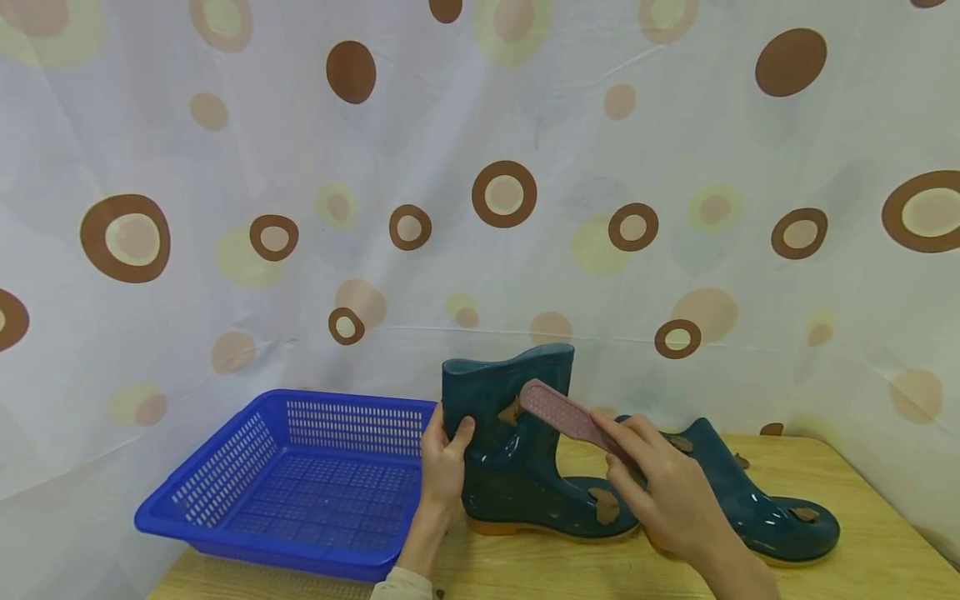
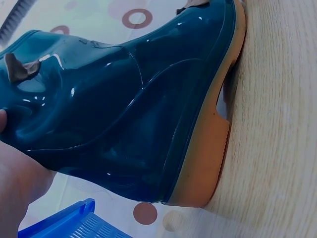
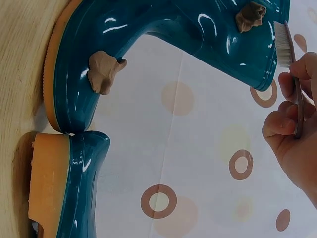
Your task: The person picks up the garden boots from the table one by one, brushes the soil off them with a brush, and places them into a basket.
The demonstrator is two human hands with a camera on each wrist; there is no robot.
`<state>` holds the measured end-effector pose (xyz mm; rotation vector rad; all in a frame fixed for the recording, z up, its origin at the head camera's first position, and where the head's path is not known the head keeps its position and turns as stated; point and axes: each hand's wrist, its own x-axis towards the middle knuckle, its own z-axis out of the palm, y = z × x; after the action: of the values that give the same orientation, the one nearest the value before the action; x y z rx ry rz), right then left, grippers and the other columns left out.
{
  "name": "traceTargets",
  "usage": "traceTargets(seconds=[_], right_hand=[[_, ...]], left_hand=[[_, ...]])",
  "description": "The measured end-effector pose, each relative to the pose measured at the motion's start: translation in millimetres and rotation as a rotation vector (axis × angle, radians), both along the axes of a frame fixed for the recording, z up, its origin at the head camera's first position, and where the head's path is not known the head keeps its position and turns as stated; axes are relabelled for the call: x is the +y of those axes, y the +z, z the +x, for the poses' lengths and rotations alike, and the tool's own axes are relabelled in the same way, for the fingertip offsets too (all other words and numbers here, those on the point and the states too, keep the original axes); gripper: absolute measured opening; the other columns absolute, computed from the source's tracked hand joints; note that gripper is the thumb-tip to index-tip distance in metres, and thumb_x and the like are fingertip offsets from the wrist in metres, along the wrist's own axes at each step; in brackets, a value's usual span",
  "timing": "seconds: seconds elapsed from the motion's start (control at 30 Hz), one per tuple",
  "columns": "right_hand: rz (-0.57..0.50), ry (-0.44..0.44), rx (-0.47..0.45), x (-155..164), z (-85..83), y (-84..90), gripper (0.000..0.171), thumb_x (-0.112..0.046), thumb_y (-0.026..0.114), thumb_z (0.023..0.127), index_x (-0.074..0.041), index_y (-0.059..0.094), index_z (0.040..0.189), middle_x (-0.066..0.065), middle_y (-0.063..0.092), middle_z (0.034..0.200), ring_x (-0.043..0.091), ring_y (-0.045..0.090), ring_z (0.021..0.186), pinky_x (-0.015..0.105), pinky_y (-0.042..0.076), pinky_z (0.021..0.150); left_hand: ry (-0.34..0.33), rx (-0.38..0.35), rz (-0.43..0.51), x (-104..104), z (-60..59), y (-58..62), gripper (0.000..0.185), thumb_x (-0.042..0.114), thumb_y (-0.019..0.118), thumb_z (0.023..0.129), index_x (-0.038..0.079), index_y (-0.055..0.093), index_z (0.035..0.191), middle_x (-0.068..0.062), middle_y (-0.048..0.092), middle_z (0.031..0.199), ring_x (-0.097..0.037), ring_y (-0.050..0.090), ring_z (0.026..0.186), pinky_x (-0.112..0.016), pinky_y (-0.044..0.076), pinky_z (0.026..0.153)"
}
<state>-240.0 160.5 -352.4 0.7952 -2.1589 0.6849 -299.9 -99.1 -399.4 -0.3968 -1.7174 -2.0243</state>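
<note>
A glossy teal rain boot with an orange sole stands upright on the wooden table. My left hand grips the back of its shaft; the left wrist view shows the boot's heel close up. My right hand holds a pink brush with white bristles against the boot's side, near a brown ornament. A second teal boot lies on its side behind my right hand.
A blue perforated plastic basket sits at the table's left end, next to the upright boot. A white curtain with brown and yellow circles hangs right behind the table. The table's right edge is near the lying boot.
</note>
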Motion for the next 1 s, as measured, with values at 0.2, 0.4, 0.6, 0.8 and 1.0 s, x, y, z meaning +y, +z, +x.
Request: traceTargets(seconds=[0.2,0.4,0.6,0.8,1.0], right_hand=[[0.017,0.012,0.000,-5.2,0.5,-2.6,0.053,0.001,0.069,0.088,-0.011,0.057,0.139,-0.007,0.056,0.096,-0.007,0.034,0.061,0.013,0.033,0.049],[0.039,-0.015,-0.025,-7.4,-0.8,-5.1,0.048,-0.002,0.069,0.090,-0.011,0.060,0.137,-0.009,0.056,0.095,-0.006,0.036,0.066,0.013,0.034,0.052],[0.072,-0.007,-0.054,-4.1,-0.7,-5.1,0.045,-0.003,0.068,0.091,-0.013,0.062,0.134,-0.011,0.055,0.094,-0.006,0.036,0.065,0.013,0.034,0.052],[0.110,0.014,-0.071,0.2,-1.1,-5.2,0.042,-0.003,0.068,0.091,-0.014,0.064,0.132,-0.013,0.051,0.092,-0.007,0.035,0.066,0.013,0.033,0.051],[0.129,0.008,-0.123,3.8,0.2,-3.5,0.041,-0.004,0.066,0.092,-0.014,0.064,0.132,-0.014,0.048,0.091,-0.008,0.036,0.063,0.013,0.035,0.050]], left_hand=[[-0.008,-0.013,0.013,0.4,1.2,1.5,0.033,0.013,0.051,0.102,0.007,0.056,0.134,-0.009,0.061,0.125,-0.014,0.059,0.114,-0.026,0.052,0.095],[-0.024,0.008,0.040,1.4,1.6,2.5,0.032,0.013,0.053,0.102,0.005,0.056,0.133,-0.005,0.062,0.118,-0.011,0.062,0.107,-0.026,0.055,0.089],[-0.010,0.024,0.026,1.4,1.7,1.7,0.034,0.013,0.055,0.102,0.005,0.055,0.135,-0.009,0.062,0.121,-0.010,0.061,0.107,-0.025,0.054,0.089],[-0.003,0.035,0.014,0.7,0.2,0.2,0.033,0.014,0.056,0.102,0.006,0.055,0.134,-0.011,0.061,0.120,-0.010,0.059,0.110,-0.024,0.052,0.090],[-0.010,0.046,0.017,0.9,-1.2,0.1,0.034,0.014,0.056,0.102,0.005,0.054,0.134,-0.015,0.062,0.122,-0.009,0.062,0.109,-0.025,0.055,0.090]])
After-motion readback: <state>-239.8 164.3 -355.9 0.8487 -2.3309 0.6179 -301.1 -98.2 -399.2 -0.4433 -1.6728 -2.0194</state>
